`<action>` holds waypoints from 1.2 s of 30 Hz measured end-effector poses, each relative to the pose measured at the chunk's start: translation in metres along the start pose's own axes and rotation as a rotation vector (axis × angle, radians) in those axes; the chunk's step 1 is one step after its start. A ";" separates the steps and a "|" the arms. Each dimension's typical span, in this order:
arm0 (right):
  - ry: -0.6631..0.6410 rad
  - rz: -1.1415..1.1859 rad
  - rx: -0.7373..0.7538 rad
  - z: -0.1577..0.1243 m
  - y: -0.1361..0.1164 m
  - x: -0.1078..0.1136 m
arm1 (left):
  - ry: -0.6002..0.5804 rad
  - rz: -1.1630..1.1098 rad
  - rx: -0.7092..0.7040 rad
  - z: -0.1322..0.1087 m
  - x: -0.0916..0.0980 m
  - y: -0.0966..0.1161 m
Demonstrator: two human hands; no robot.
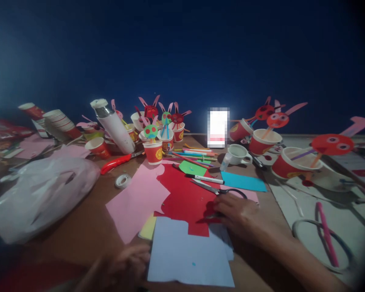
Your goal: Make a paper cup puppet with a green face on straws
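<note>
So the counter (88,227) is a brown wooden top pushed up against a dark blue wall, and the light is pretty dim, so everything has a bluish cast. The back edge is packed: a row of red paper cups with paper bunny faces on sticks (153,142), a tipped white tube with a cap (114,123), a stack of cups (59,121) toward the far left corner, and more of the red-faced cup puppets (292,160) along the far right. The left edge is taken up by a big crumpled plastic bag (39,194). Middle of the counter is layered paper: a pink sheet (136,198), a red sheet (185,198), a blue piece (243,181), and a pale blue sheet (188,255) hanging near the front edge. The right hand (240,215) rests flat on the red sheet where it overlaps the pale blue one, fingers pressing a small red cutout (211,213), so the grip is down on paper, not clenched. Scissors (219,188) lie just behind that hand, with a white marker (205,178) beyond them. The left hand (121,265) is blurred at the front edge, touching the pale blue sheet's left side; can't tell its grip. Barest wood is front left, between bag and pink sheet. A tape roll (122,181) and a red-handled cutter (117,162) sit behind the pink sheet.
</note>
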State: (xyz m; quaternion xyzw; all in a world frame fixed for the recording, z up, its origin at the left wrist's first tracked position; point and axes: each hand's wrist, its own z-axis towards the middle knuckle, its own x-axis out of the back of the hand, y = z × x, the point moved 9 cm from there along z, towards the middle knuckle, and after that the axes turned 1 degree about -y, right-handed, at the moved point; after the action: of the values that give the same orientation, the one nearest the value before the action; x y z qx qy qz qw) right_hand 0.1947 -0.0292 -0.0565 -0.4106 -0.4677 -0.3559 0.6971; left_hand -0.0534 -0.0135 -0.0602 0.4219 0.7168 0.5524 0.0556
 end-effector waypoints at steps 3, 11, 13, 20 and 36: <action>0.095 -0.143 -0.149 -0.006 0.040 0.017 | 0.159 0.134 -0.035 0.018 0.020 0.017; 0.096 -0.411 -0.446 -0.033 0.127 0.019 | -0.015 0.601 -0.591 0.084 -0.023 0.065; 0.059 -0.409 -0.464 -0.035 0.134 0.015 | -0.110 0.682 -0.607 0.092 -0.036 0.061; 0.073 -0.350 -0.502 -0.035 0.138 0.015 | -0.150 0.742 -0.662 0.103 -0.048 0.048; 0.158 -0.062 -0.510 -0.042 0.125 0.046 | -0.019 0.608 -0.669 0.110 -0.030 0.048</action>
State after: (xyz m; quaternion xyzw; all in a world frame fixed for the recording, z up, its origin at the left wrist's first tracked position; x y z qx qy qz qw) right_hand 0.3341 -0.0212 -0.0530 -0.5294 -0.3195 -0.5144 0.5942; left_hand 0.0522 0.0499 -0.0737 0.5771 0.3418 0.7411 0.0305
